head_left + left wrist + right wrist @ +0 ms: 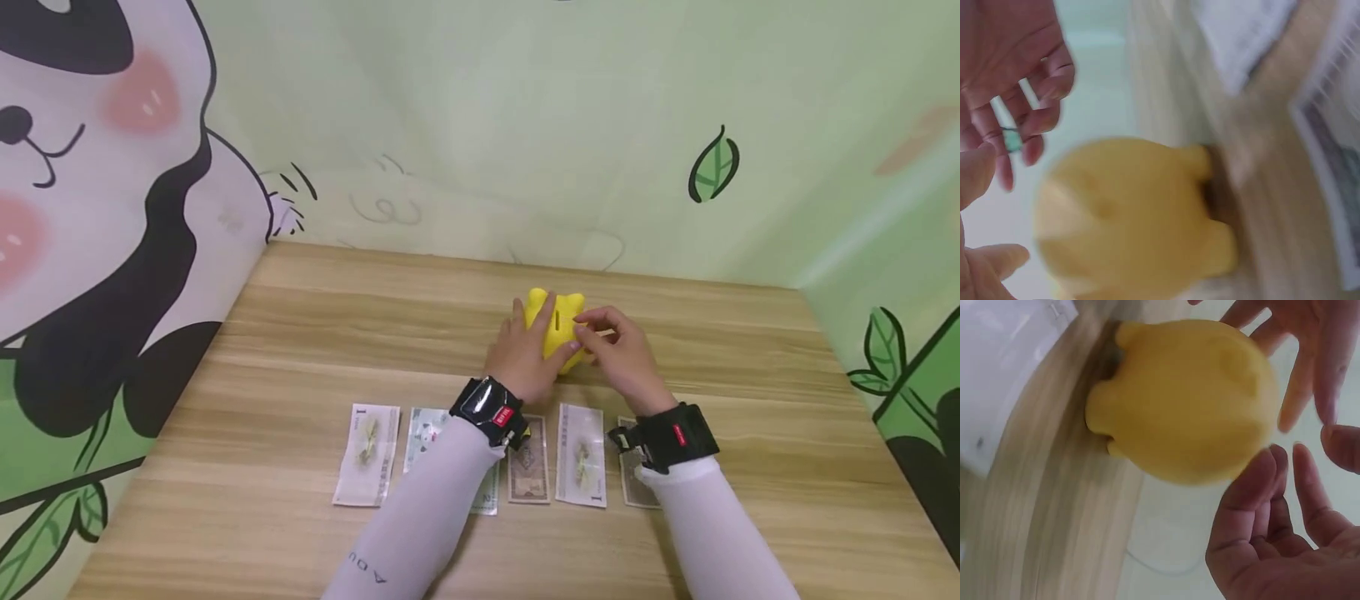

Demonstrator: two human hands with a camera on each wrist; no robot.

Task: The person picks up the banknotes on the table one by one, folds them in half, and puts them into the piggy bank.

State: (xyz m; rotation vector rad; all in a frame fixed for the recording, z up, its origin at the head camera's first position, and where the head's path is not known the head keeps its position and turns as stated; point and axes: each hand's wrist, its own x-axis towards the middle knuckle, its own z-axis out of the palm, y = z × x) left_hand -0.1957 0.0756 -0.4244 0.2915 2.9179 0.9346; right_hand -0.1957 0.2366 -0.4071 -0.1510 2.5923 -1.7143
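Observation:
A yellow pig-shaped money box (562, 340) with a slot in its top stands on the wooden table. In the head view my left hand (521, 354) reaches over its left side with spread fingers, and the left wrist view shows its thumb (1000, 259) apart from the box. My right hand (621, 354) is at the box's right side, its fingers loosely bent and the thumb near the fingertips. I see nothing between those fingers in the right wrist view, where the box (1185, 400) stands close by; contact is unclear.
Several paper banknotes lie in a row nearer to me: a pale note (367, 458) at the left, green paper (487, 492) partly under the left sleeve, a brown note (528, 471), another pale note (581, 454) and a dark one (636, 483) under the right wrist. Painted walls border the table.

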